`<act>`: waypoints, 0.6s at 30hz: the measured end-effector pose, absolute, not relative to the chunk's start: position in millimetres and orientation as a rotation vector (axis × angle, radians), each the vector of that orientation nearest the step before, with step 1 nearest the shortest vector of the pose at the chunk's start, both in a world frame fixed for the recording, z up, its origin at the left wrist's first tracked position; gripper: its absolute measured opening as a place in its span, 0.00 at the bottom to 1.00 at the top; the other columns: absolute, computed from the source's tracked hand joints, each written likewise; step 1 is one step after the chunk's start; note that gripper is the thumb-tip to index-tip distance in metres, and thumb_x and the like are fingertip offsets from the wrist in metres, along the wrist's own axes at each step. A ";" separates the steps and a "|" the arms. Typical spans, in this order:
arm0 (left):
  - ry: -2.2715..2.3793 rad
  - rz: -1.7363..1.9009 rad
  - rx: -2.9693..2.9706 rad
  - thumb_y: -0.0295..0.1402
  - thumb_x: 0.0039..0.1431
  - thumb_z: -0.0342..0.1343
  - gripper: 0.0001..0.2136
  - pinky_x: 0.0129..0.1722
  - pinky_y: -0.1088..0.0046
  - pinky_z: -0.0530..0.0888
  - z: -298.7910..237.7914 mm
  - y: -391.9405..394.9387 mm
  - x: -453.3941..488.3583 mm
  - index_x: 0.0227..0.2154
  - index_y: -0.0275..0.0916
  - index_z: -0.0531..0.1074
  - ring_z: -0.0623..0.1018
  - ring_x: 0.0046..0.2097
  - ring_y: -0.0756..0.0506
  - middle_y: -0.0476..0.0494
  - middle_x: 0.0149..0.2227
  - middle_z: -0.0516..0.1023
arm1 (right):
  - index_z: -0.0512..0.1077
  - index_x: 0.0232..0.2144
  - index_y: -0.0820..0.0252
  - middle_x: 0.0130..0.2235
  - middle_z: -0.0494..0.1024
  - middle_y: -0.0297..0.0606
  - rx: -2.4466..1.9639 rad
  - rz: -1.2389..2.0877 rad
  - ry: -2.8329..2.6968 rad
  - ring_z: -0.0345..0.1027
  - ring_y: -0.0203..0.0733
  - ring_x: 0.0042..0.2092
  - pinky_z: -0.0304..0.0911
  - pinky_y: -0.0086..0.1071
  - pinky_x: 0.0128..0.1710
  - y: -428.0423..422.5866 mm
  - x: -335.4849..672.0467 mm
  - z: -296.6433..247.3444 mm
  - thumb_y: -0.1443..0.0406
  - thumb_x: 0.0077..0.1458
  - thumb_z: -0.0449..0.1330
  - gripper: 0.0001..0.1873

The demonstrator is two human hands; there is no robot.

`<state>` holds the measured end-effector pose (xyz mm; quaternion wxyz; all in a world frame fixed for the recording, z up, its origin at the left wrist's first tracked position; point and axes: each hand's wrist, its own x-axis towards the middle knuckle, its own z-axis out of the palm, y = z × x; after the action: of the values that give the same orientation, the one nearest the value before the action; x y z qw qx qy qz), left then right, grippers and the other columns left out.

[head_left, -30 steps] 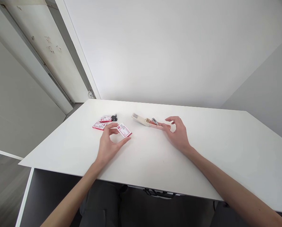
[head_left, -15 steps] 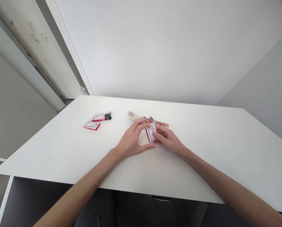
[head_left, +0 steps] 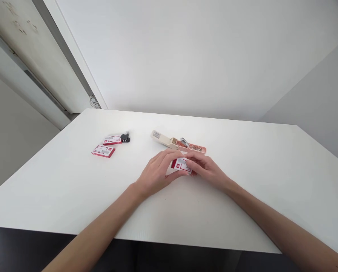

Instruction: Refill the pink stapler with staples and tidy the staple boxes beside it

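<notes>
A small red-and-white staple box (head_left: pixel 181 164) is held between both hands above the white table. My left hand (head_left: pixel 160 170) curves round its left side, fingers over the far edge and thumb along the near edge. At its right end, my right hand (head_left: pixel 203 167) pinches it, the thumb lying on the printed top and the fingertips partly hidden behind it. Just beyond the hands lies a cream and salmon-pink stapler (head_left: pixel 166 140), opened out flat with its metal parts (head_left: pixel 185 142) raised.
Two more red-and-white boxes, one nearer (head_left: pixel 103 151) and one farther (head_left: pixel 112 140), lie on the left of the table (head_left: pixel 231 219). A small black staple remover (head_left: pixel 125 137) touches the farther one. A white wall (head_left: pixel 186 56) rises behind the table.
The box has turned from nearly upright to lying sideways, and my left thumb and fingers have closed in on it. The view has shifted slightly, uncovering more of the stapler.
</notes>
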<state>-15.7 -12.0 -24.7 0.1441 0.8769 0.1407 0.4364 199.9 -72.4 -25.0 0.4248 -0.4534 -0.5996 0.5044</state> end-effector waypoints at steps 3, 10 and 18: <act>0.478 1.281 2.479 0.42 0.65 0.65 0.23 0.49 0.62 0.82 -25.7 -13.7 -15.1 0.58 0.46 0.66 0.83 0.51 0.42 0.41 0.49 0.82 | 0.75 0.48 0.51 0.39 0.79 0.36 -1.167 1.246 -1.421 0.69 0.39 0.32 0.68 0.36 0.33 -70.9 198.7 -26.3 0.48 0.67 0.62 0.17; 0.430 1.341 2.440 0.39 0.64 0.67 0.26 0.48 0.61 0.83 -23.0 -17.1 -13.8 0.60 0.47 0.63 0.83 0.52 0.42 0.41 0.49 0.81 | 0.74 0.41 0.53 0.29 0.75 0.31 -1.213 1.230 -1.351 0.68 0.37 0.27 0.68 0.35 0.29 -68.7 196.1 -22.9 0.47 0.63 0.65 0.18; 0.463 1.386 2.483 0.39 0.63 0.68 0.24 0.45 0.63 0.83 -23.9 -15.2 -13.3 0.58 0.46 0.65 0.82 0.53 0.41 0.40 0.49 0.81 | 0.81 0.42 0.51 0.31 0.79 0.34 -1.259 1.202 -1.350 0.68 0.38 0.27 0.71 0.36 0.31 -68.4 200.4 -22.2 0.46 0.62 0.65 0.19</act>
<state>-13.3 -15.2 -23.9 0.1300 0.8544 0.1593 0.4771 200.4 -68.4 -22.2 0.4522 -0.5098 -0.5465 0.4868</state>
